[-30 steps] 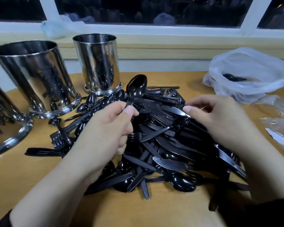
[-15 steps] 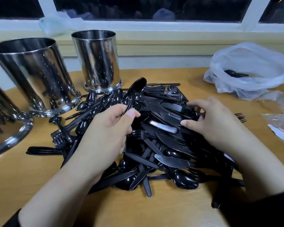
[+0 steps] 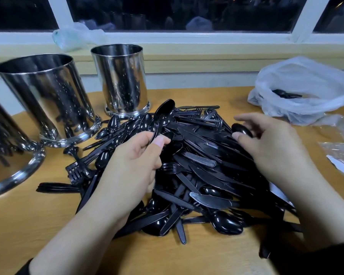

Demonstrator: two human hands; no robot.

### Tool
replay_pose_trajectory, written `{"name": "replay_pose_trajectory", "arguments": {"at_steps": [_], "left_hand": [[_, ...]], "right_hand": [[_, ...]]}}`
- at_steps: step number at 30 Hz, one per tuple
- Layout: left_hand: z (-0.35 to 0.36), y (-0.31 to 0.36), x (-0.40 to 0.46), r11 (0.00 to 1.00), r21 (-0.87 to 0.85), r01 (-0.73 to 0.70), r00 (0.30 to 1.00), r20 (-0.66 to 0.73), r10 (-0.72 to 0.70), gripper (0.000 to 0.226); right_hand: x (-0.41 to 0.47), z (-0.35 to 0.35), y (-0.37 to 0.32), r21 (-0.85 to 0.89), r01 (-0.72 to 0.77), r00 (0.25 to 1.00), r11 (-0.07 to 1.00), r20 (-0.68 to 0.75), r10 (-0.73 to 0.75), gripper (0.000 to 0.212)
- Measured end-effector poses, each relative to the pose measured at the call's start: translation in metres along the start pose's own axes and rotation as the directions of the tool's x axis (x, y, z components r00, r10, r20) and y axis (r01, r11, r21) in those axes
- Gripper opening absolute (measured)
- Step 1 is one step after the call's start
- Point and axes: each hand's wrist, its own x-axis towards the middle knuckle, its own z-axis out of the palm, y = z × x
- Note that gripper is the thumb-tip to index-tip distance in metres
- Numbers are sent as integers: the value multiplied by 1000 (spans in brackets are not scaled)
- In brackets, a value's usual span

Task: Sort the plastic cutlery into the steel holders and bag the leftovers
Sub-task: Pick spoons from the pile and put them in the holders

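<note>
A big heap of black plastic cutlery [image 3: 197,175] covers the middle of the wooden table. My left hand [image 3: 131,165] grips black spoons [image 3: 164,114], bowls pointing up and away. At the heap's right side my right hand [image 3: 270,143] pinches another black spoon [image 3: 241,130] by its bowl end. Three steel holders stand at the left: a small one [image 3: 123,80] at the back, a larger one [image 3: 46,98] beside it, and one [image 3: 6,155] cut off by the left edge. A white plastic bag [image 3: 306,86] with a few black pieces lies at the back right.
Clear plastic wrapping [image 3: 340,151] lies at the right edge of the table. A crumpled pale bag [image 3: 74,37] sits on the window sill behind the holders. Bare table [image 3: 38,225] shows in front of the heap.
My right hand has lifted a spoon out of the heap's right side. The left hand still holds its spoons in about the same spot.
</note>
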Motion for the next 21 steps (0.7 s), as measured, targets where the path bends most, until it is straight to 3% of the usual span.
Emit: {"name": "replay_pose_trajectory", "arguments": {"at_steps": [3, 6, 8, 11, 14, 16, 19, 21], "left_hand": [[1, 2, -1, 998, -54, 15, 1000, 4, -15, 23], [2, 4, -3, 997, -70, 17, 999, 28, -15, 26], [4, 5, -5, 999, -44, -9, 999, 34, 10, 27], [6, 6, -9, 998, -3, -59, 997, 48, 59, 26], [5, 7, -13, 997, -74, 3, 998, 68, 2, 26], [4, 9, -16, 987, -142, 76, 993, 99, -63, 25], [-1, 14, -19, 966, -212, 151, 982, 146, -121, 23], [-6, 13, -20, 966, -207, 154, 981, 153, -123, 23]], "right_hand": [[0, -9, -15, 391, -2, 999, 920, -38, 18, 24], [-5, -10, -44, 789, -71, 997, 610, 49, 52, 4], [-10, -5, -59, 885, -141, 990, 443, 129, 57, 5], [-15, 5, -70, 903, -213, 977, 374, 206, 59, 20], [-17, 14, -80, 878, -198, 979, 436, 200, 41, 33], [-18, 19, -85, 810, -107, 991, 576, 132, -1, 34], [-19, 26, -88, 566, 70, 995, 822, 13, -94, 28], [-20, 31, -89, 403, 196, 980, 894, -48, -193, 26]]}}
